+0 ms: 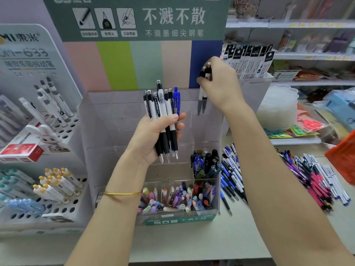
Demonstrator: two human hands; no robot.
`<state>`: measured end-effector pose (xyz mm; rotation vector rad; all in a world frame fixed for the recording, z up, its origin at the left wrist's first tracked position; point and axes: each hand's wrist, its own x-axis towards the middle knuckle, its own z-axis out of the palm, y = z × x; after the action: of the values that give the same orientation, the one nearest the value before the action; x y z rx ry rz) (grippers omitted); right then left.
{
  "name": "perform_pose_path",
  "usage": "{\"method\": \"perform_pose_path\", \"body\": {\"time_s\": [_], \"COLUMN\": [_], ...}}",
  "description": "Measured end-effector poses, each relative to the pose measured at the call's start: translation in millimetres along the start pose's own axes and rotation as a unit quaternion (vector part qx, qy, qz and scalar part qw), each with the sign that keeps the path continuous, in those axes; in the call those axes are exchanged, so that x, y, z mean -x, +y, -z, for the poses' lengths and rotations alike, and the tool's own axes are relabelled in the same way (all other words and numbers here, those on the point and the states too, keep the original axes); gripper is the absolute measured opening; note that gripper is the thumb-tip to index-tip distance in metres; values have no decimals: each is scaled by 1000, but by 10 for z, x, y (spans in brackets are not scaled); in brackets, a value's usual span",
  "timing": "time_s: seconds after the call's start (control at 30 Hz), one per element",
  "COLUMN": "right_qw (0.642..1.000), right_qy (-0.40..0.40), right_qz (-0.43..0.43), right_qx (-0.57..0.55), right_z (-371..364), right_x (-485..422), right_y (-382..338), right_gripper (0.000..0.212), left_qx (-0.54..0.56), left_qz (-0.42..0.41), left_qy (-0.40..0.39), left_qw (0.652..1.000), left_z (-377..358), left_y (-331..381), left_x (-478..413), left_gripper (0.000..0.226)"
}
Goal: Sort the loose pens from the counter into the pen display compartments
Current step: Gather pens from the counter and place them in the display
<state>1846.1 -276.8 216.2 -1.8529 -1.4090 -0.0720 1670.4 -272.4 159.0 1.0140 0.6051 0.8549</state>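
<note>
My left hand [153, 137] grips a bunch of several black-and-white click pens [163, 120], plus one blue pen, upright in front of the clear acrylic pen display [99, 143]. My right hand [221, 83] pinches the tops of two black-and-white pens [202, 96]. Their tips hang inside the display's top right compartment. Lower compartments hold dark blue and black pens [206, 164] and mixed pastel pens [178, 196]. Loose pens [311, 177] lie in piles on the counter to the right of the display.
A white rack with holes [63, 208] holding yellow-capped and panda pens stands at the left. Right of the display lie a stack of white trays [276, 110], packaged refills [247, 60], an orange basket [343, 158] and store shelves behind. The counter's front edge [192, 260] runs below.
</note>
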Motion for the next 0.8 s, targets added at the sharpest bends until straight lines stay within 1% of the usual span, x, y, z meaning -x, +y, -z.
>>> {"method": "perform_pose_path", "body": {"time_s": [0.1, 0.2, 0.3, 0.33, 0.4, 0.5, 0.53, 0.57, 0.6, 0.63, 0.67, 0.7, 0.73, 0.77, 0.8], "right_qw": [998, 995, 994, 994, 997, 997, 994, 990, 980, 962, 946, 941, 944, 946, 943], "right_qy": [-46, -71, -82, -82, -50, 67, 74, 49, -9, -83, -152, -201, -225, -236, -239], "right_qz": [-13, -24, -47, -57, -65, -25, -14, -15, -31, -50, -60, -52, -36, -20, -16], "right_qx": [32, 65, 59, 47, 12, -38, -74, -130, -199, -257, -281, -267, -239, -222, -229], "right_z": [-53, -102, -128, -128, -112, -12, 20, 52, 90, 116, 128, 129, 113, 92, 74], "right_x": [-55, -111, -122, -104, -38, 122, 174, 220, 271, 315, 344, 359, 363, 360, 351], "right_y": [-29, -69, -89, -80, -53, -64, -80, -101, -147, -187, -206, -215, -214, -209, -198], "right_gripper": [30, 31, 32, 34, 33, 18, 14, 10, 5, 8, 16, 21, 23, 21, 17], "left_qx": [-4, -11, -18, -21, -22, -24, -25, -29, -38, -51, -64, -75, -83, -89, -92], "left_qz": [1, 3, 4, 4, 5, 3, 2, -1, -5, -11, -16, -20, -24, -28, -29], "left_qy": [-2, -14, -23, -25, -36, -59, -66, -71, -77, -82, -87, -88, -89, -93, -99], "left_qw": [1000, 1000, 1000, 999, 999, 998, 998, 997, 996, 995, 994, 993, 992, 991, 990], "left_z": [18, 12, 16, 20, 38, 46, 44, 40, 33, 28, 17, 10, 0, -9, -17], "left_y": [-10, -19, -30, -33, -50, -76, -80, -82, -81, -84, -81, -77, -72, -67, -64], "left_x": [-7, -4, -9, -11, -14, -19, -22, -29, -36, -45, -51, -55, -58, -62, -63], "left_gripper": [25, 31, 43, 43, 36, 19, 17, 17, 18, 21, 24, 26, 28, 28, 26]}}
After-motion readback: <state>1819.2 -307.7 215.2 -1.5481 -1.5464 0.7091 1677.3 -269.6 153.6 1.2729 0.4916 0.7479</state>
